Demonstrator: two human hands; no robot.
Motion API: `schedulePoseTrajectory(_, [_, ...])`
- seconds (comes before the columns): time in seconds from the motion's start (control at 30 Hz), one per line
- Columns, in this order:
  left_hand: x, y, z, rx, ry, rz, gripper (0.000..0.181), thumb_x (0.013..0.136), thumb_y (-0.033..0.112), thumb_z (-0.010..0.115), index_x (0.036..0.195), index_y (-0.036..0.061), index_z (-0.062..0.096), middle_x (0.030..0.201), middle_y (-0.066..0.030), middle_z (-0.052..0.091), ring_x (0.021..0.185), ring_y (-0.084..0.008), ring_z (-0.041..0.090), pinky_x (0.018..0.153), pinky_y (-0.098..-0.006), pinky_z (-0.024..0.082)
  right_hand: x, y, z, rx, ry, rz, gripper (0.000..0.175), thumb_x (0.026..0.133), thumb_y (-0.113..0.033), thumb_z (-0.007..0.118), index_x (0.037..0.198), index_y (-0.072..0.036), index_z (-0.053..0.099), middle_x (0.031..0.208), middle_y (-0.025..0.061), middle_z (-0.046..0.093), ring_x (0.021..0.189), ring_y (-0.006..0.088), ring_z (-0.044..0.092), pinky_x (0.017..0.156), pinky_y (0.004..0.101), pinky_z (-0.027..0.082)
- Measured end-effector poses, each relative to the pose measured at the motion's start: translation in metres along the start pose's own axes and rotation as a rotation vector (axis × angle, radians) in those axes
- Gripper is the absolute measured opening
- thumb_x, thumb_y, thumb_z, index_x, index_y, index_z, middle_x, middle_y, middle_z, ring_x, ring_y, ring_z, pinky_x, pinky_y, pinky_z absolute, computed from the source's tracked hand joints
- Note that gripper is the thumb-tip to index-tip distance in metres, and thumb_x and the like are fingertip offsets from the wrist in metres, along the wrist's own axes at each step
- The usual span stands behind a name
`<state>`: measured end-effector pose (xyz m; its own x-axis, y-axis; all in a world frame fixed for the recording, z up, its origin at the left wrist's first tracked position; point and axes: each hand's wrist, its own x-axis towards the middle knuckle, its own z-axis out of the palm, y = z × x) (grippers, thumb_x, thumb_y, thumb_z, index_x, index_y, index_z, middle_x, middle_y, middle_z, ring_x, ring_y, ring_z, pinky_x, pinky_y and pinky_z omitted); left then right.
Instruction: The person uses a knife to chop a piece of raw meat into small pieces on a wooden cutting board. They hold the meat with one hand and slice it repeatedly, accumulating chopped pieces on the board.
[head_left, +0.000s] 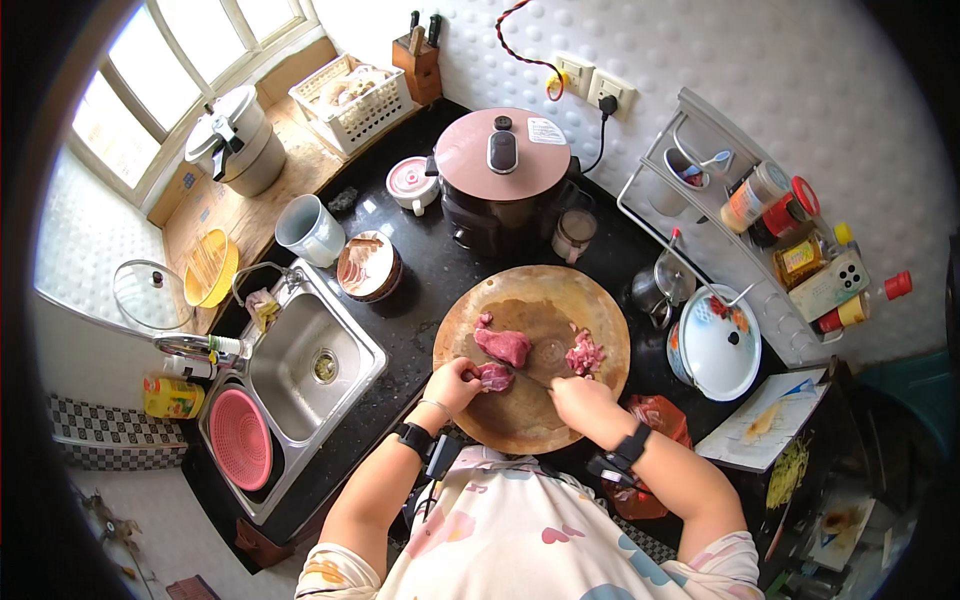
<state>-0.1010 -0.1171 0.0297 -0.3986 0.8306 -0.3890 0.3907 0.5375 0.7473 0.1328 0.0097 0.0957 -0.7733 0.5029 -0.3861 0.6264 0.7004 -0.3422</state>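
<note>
On a round wooden chopping board (525, 420) lie raw meat pieces. My left hand (452, 388) grips the left side of a small piece of raw meat (496, 377). Just above it rests a larger chunk of raw meat (502, 345). My right hand (582, 405) is closed around what seems to be a knife; its handle is hidden in the fist and the thin dark blade (531, 379) points left towards the small piece. A pile of chopped meat (585, 354) sits on the board's right side, above my right hand.
A steel sink (296, 375) with a pink colander (240, 439) is at the left. Behind the board stand a pink-lidded electric cooker (501, 180), a bowl (369, 266) and a glass jar (574, 234). At the right are an enamel pot (714, 341) and a red plastic bag (660, 420).
</note>
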Motion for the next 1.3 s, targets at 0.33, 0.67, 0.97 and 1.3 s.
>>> schedulePoseTrajectory(0.33, [0.013, 0.034, 0.001, -0.419, -0.611, 0.165, 0.007, 0.094, 0.011, 0.064, 0.089, 0.0070, 0.061, 0.091, 0.0004, 0.069, 0.083, -0.0081, 0.066, 0.063, -0.0243, 0.054, -0.089, 0.042, 0.005, 0.126, 0.204, 0.145, 0.025, 0.094, -0.025, 0.058, 0.083, -0.005, 0.067, 0.072, 0.0189, 0.068, 0.070, 0.0408, 0.067, 0.063, 0.0513, 0.053])
schedulePoseTrajectory(0.67, [0.000, 0.020, 0.004, -0.025, -0.618, 0.059, 0.008, 0.089, 0.012, 0.070, 0.089, 0.0071, 0.064, 0.075, -0.0006, 0.064, 0.066, -0.0109, 0.063, 0.059, -0.0263, 0.053, -0.073, 0.012, 0.002, 0.108, 0.332, -0.065, 0.015, 0.090, -0.020, 0.058, 0.085, -0.008, 0.065, 0.073, 0.0148, 0.069, 0.069, 0.0359, 0.069, 0.060, 0.0473, 0.055])
schedulePoseTrajectory(0.97, [-0.019, 0.003, 0.004, -0.265, -0.596, -0.189, 0.006, 0.091, 0.009, 0.068, 0.089, 0.0051, 0.065, 0.075, 0.0004, 0.062, 0.065, -0.0094, 0.062, 0.060, -0.0239, 0.053, 0.005, -0.012, 0.008, 0.029, 0.136, -0.144, 0.019, 0.093, -0.020, 0.057, 0.082, -0.006, 0.065, 0.073, 0.0157, 0.068, 0.070, 0.0360, 0.069, 0.062, 0.0471, 0.055])
schedulePoseTrajectory(1.3, [-0.019, 0.013, 0.000, -0.271, -0.635, 0.113, 0.004, 0.090, 0.006, 0.068, 0.088, 0.0054, 0.064, 0.078, 0.0031, 0.062, 0.070, -0.0060, 0.056, 0.065, -0.0229, 0.049, 0.009, -0.015, -0.007, 0.077, 0.201, -0.122, 0.023, 0.094, -0.020, 0.050, 0.088, -0.007, 0.068, 0.078, 0.0181, 0.070, 0.074, 0.0383, 0.070, 0.064, 0.0491, 0.055])
